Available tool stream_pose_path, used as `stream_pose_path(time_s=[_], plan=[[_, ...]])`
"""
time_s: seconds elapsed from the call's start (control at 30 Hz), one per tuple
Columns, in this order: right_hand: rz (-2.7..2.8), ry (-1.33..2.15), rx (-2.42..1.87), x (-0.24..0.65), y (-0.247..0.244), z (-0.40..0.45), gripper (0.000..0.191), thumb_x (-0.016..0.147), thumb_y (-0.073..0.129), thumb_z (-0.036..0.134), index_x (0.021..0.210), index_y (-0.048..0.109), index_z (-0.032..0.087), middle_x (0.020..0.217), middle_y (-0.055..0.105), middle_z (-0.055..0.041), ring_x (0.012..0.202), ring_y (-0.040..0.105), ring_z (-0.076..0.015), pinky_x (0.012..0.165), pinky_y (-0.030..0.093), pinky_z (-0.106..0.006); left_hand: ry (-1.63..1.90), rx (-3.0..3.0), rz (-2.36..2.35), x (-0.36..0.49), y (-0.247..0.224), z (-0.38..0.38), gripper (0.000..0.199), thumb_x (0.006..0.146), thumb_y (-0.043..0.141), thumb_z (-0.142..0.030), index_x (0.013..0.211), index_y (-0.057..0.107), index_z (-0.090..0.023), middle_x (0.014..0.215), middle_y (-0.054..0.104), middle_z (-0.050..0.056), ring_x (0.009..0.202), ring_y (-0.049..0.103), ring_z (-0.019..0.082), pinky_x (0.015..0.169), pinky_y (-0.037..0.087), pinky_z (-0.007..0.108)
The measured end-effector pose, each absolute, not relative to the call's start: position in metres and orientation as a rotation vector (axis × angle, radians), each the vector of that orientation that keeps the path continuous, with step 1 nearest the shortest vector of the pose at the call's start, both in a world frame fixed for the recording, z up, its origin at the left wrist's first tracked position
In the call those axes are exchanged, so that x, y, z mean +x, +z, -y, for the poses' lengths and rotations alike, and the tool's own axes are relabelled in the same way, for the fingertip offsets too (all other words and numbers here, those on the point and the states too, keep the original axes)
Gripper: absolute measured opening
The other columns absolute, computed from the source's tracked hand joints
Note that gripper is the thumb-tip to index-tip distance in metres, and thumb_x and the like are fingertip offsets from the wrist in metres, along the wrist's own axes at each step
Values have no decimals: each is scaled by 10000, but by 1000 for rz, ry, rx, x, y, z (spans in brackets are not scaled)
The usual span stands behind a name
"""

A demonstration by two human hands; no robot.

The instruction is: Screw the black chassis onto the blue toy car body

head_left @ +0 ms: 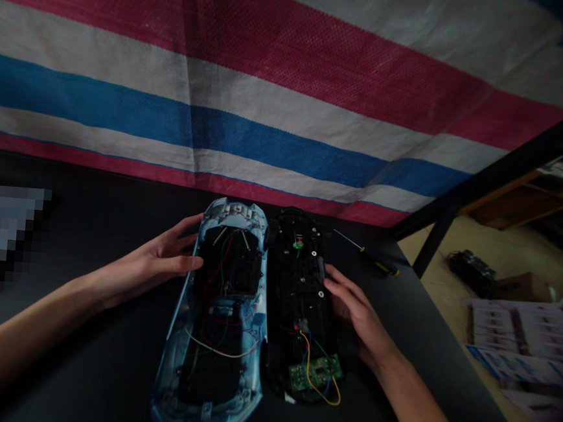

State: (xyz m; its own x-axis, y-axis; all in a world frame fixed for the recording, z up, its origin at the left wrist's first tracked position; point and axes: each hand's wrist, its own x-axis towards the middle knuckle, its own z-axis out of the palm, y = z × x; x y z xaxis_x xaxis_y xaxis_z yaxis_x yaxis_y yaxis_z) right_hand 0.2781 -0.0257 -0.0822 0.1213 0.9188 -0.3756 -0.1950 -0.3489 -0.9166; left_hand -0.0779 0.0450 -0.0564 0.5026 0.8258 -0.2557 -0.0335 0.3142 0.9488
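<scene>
A light blue toy car body shell (262, 320) lies upside down, its dark inside and thin wires showing. My left hand (173, 258) holds its left edge, with the thumb on the rim. Directly to the right, touching or nearly touching the shell, is a black car chassis (294, 296). A green circuit board (317, 372) with yellow, blue and red wires sits at the chassis's near end. My right hand (352, 304) grips the chassis's right side; some of its fingers are hidden.
A screwdriver (377, 263) with a black and yellow handle lies right of the chassis on the dark table (427, 339). Striped sheeting (288, 127) hangs behind. Boxes and printed cartons (520, 330) stand on the floor at right. A pixelated item lies far left.
</scene>
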Motion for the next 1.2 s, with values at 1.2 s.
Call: stream_pose_path(time_s=[1.2], plan=[[782, 1487, -1336, 280, -84, 25, 452, 825, 810, 440, 1257, 729, 336, 1211, 779, 7, 1132, 702, -293, 866, 522, -374, 679, 1047, -850, -79, -55, -44, 850, 867, 781, -341, 1589, 337, -413, 1612, 490, 60, 1406, 540, 368, 1123, 519, 476]])
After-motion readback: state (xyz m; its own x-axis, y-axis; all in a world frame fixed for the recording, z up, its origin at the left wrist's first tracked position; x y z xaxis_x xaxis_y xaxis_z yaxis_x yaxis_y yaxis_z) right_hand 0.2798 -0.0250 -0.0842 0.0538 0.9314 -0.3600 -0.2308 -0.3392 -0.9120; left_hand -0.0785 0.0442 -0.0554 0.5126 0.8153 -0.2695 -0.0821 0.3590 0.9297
